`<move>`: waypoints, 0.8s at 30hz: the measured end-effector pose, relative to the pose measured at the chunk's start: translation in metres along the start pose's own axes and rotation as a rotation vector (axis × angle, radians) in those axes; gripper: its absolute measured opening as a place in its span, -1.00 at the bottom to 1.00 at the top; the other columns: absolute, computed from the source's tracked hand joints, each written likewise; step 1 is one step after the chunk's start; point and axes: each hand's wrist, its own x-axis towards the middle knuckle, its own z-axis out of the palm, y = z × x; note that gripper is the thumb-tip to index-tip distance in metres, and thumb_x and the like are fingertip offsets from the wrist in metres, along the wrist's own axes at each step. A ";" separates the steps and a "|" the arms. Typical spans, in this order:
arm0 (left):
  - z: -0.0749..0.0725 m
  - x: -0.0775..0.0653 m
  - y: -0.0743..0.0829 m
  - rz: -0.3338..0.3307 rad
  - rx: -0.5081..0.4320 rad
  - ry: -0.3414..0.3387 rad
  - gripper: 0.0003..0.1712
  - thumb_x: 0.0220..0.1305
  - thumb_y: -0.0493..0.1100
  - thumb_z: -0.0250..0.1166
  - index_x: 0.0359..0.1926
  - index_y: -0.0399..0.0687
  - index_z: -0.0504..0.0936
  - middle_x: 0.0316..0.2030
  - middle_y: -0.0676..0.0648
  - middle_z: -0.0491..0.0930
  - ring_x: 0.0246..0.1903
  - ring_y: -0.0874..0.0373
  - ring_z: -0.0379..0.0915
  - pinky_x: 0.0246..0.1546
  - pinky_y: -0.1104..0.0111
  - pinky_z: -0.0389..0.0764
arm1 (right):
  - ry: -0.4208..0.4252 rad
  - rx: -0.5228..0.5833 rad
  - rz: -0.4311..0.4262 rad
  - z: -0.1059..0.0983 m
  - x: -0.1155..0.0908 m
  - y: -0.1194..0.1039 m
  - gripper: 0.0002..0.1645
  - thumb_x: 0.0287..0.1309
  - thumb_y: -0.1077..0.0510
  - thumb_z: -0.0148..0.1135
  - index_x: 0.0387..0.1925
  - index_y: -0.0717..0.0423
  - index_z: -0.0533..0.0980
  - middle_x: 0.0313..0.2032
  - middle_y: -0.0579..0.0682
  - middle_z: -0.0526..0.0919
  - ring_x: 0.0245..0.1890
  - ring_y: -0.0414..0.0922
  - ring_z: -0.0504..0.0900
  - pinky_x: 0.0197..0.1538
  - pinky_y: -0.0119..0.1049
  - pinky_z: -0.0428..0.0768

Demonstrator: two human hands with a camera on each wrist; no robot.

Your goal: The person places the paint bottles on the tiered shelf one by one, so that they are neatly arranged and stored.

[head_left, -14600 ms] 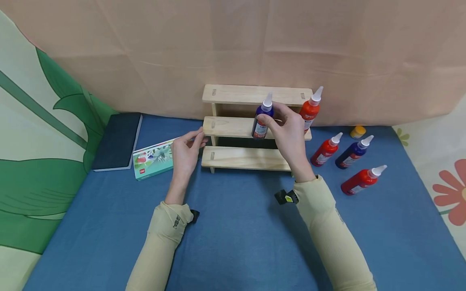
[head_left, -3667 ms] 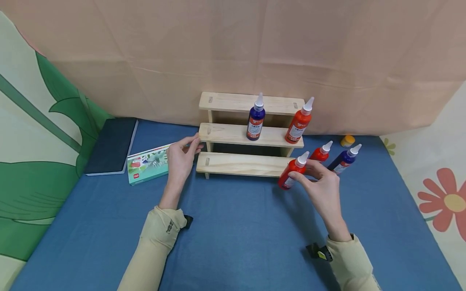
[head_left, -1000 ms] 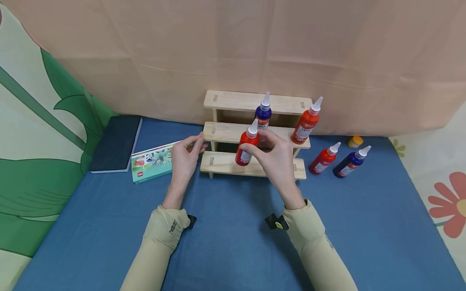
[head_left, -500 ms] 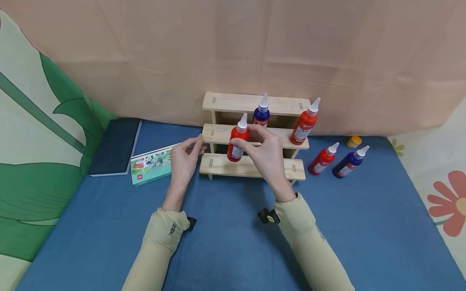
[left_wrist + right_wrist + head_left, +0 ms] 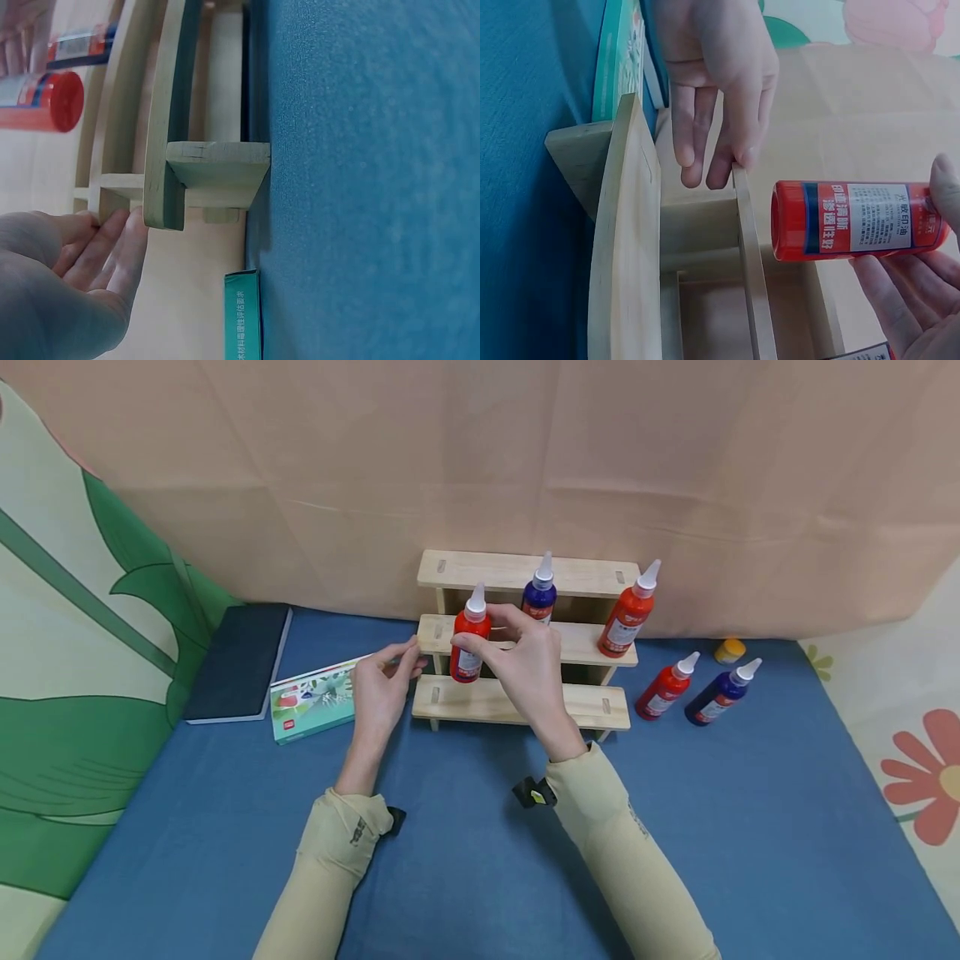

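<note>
My right hand grips a red ink bottle with a white pointed nozzle, upright before the left part of the middle tier. In the right wrist view a gap shows between the bottle's base and the middle board. The three-tier wooden shelf is pinched at its middle tier's left end by my left hand, fingertips on the board edge. On that middle tier stand a blue ink bottle, partly behind my right hand, and another red bottle at the right end.
Right of the shelf, a red bottle and a blue bottle stand on the blue cloth, near a yellow-capped item. A green box and a dark book lie at left. Behind hangs a beige curtain.
My right hand has picked up the red bottle from the right side of the table and carried it leftward across the shelf. My left hand has stayed at the shelf's left end.
</note>
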 end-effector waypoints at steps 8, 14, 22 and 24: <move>-0.001 0.000 0.001 0.001 0.005 -0.001 -0.71 0.55 -0.27 0.33 0.15 -0.36 0.76 -0.01 -0.30 0.78 -0.17 -0.19 0.80 -0.12 0.32 0.85 | -0.004 -0.011 -0.002 0.008 0.008 -0.002 -0.45 0.22 0.12 0.63 0.18 0.25 0.70 0.03 0.13 0.81 -0.02 0.03 0.79 -0.03 -0.14 0.85; -0.002 0.000 0.000 0.002 -0.013 0.006 -0.73 0.56 -0.29 0.32 0.14 -0.37 0.76 -0.01 -0.31 0.77 -0.16 -0.25 0.79 -0.14 0.38 0.84 | 0.012 -0.028 -0.008 0.015 0.015 -0.005 -0.44 0.24 0.09 0.62 0.21 0.22 0.69 0.02 0.12 0.81 -0.01 0.01 0.79 0.00 -0.18 0.83; -0.002 -0.001 0.002 0.025 -0.007 0.002 -0.73 0.55 -0.32 0.32 0.13 -0.41 0.75 -0.09 -0.36 0.78 -0.18 -0.24 0.80 -0.12 0.26 0.86 | 0.031 -0.044 -0.008 0.024 0.022 -0.006 -0.44 0.23 0.06 0.63 0.18 0.24 0.70 0.02 0.13 0.81 -0.04 0.02 0.80 0.01 -0.18 0.80; -0.001 -0.001 0.002 0.026 -0.012 -0.002 -0.73 0.55 -0.32 0.32 0.13 -0.41 0.75 -0.11 -0.36 0.78 -0.19 -0.23 0.80 -0.11 0.23 0.86 | 0.037 -0.051 -0.009 0.025 0.025 -0.006 -0.44 0.23 0.06 0.63 0.18 0.24 0.70 0.02 0.13 0.82 -0.03 0.02 0.80 0.00 -0.18 0.80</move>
